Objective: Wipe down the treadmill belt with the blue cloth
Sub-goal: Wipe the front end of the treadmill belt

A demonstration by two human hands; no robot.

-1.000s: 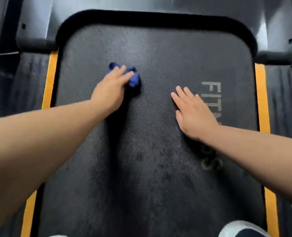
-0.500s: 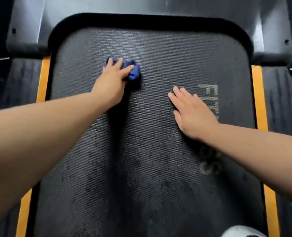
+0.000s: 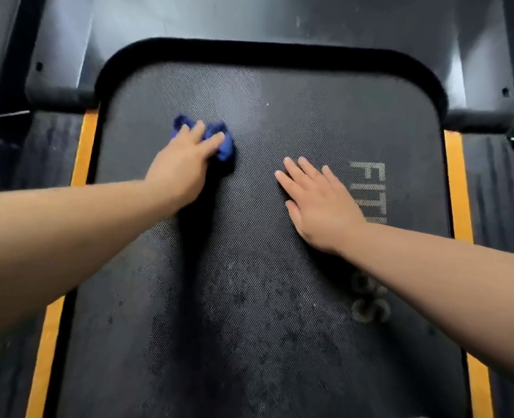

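Toward the far left of the treadmill belt (image 3: pixel 310 116), the left hand (image 3: pixel 183 167) grips the bunched blue cloth (image 3: pixel 224 146) against the surface while the right hand (image 3: pixel 319 203) rests flat, fingers straight and empty; wiping seems underway, and the next stroke should probably cover the blotchy near stretch.

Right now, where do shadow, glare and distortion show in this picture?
Head view: the left hand throws a dark shadow on the treadmill belt beneath its wrist; pale glare lies on the grey housing above; the wide lens bows the orange strips.
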